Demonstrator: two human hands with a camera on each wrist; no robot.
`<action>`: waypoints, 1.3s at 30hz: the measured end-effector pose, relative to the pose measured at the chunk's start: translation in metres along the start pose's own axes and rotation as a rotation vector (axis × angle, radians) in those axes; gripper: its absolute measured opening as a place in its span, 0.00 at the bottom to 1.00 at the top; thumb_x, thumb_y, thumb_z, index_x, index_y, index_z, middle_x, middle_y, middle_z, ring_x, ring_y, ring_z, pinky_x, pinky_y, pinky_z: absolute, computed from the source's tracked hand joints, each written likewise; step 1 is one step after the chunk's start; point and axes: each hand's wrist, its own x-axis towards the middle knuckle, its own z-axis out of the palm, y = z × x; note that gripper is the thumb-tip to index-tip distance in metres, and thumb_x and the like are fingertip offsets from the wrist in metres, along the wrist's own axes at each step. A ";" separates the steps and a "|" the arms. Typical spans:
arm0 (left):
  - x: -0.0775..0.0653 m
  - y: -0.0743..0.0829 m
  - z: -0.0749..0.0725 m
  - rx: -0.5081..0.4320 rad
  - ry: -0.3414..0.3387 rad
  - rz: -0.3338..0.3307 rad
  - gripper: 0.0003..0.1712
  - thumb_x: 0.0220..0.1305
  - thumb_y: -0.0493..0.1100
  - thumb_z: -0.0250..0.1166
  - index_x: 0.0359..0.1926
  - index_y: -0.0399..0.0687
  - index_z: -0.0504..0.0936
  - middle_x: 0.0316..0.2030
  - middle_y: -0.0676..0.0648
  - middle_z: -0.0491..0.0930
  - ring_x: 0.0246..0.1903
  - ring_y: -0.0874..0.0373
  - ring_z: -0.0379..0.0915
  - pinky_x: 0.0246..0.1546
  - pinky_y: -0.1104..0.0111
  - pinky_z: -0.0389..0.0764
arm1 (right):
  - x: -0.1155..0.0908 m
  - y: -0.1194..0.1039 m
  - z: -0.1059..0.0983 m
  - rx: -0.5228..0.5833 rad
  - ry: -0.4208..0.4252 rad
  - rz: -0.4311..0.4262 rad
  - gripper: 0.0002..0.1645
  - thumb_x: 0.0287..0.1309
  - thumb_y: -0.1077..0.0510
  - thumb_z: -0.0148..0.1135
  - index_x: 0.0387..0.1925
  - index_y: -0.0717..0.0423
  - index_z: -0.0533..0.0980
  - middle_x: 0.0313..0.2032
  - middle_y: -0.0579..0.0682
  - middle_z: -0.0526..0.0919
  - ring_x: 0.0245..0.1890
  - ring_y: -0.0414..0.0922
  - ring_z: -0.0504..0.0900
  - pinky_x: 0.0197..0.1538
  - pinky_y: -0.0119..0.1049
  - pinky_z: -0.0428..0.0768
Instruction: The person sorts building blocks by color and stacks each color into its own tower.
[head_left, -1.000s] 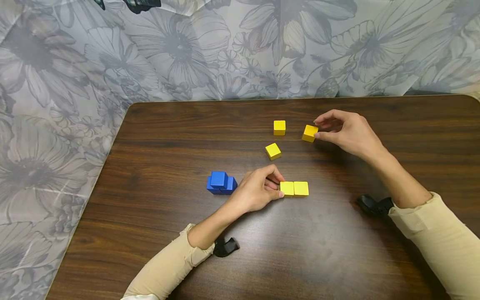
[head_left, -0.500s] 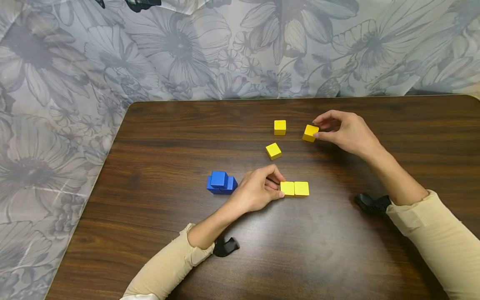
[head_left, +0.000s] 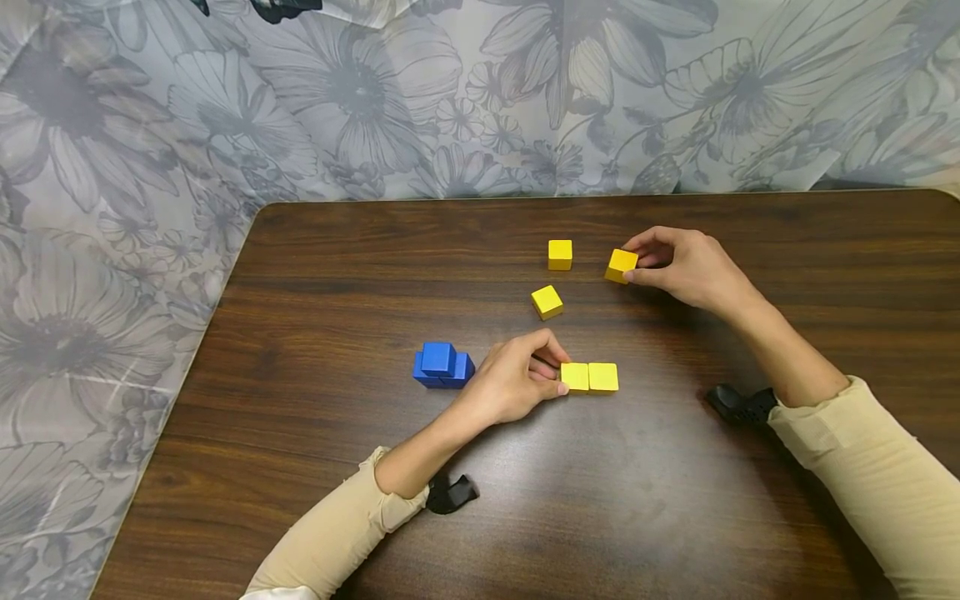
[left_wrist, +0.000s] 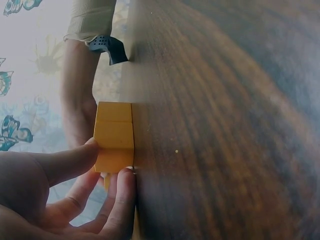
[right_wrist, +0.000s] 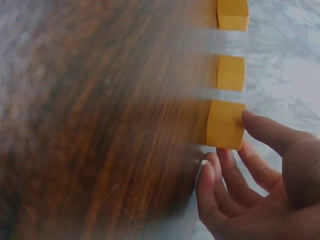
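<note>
Two yellow cubes sit side by side on the wooden table, and my left hand point(head_left: 517, 377) pinches the left cube point(head_left: 574, 377) between thumb and fingers. Its neighbour, the right cube point(head_left: 603, 377), lies flush against it. Farther back, my right hand point(head_left: 693, 265) holds another yellow cube point(head_left: 622, 265), thumb on the near side and fingers behind; the right wrist view shows this held cube point(right_wrist: 226, 125) at the tabletop. Two loose yellow cubes, one at the back point(head_left: 560, 255) and one turned at an angle point(head_left: 547, 302), lie between the hands.
Blue blocks point(head_left: 438, 360) stand just left of my left hand, one on top of the others. The brown table point(head_left: 337, 292) ends at a far edge, with a floral cloth point(head_left: 360, 100) behind it. Black wrist straps hang below both forearms.
My right hand has come slightly lower and closer around its cube, with the forearm shifting a little left. My left hand and the other cubes have stayed in place.
</note>
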 end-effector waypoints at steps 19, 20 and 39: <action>-0.001 0.001 0.000 -0.020 -0.002 0.002 0.14 0.55 0.34 0.75 0.41 0.49 0.82 0.38 0.52 0.84 0.36 0.65 0.80 0.38 0.76 0.80 | -0.007 0.000 -0.003 0.003 0.018 -0.009 0.20 0.57 0.52 0.73 0.50 0.54 0.82 0.39 0.55 0.87 0.33 0.32 0.81 0.34 0.22 0.72; -0.001 0.001 0.000 -0.020 -0.002 0.003 0.14 0.55 0.34 0.76 0.41 0.49 0.82 0.38 0.52 0.84 0.36 0.65 0.80 0.38 0.76 0.80 | -0.009 -0.001 -0.004 0.003 0.017 -0.008 0.20 0.58 0.51 0.72 0.50 0.54 0.82 0.39 0.55 0.87 0.33 0.33 0.81 0.34 0.22 0.72; -0.001 0.001 0.001 -0.021 -0.003 -0.004 0.14 0.55 0.34 0.75 0.41 0.50 0.82 0.38 0.52 0.84 0.36 0.65 0.81 0.37 0.76 0.80 | -0.038 -0.010 -0.008 0.055 0.033 -0.013 0.22 0.57 0.44 0.72 0.52 0.44 0.81 0.40 0.52 0.88 0.35 0.31 0.82 0.34 0.24 0.74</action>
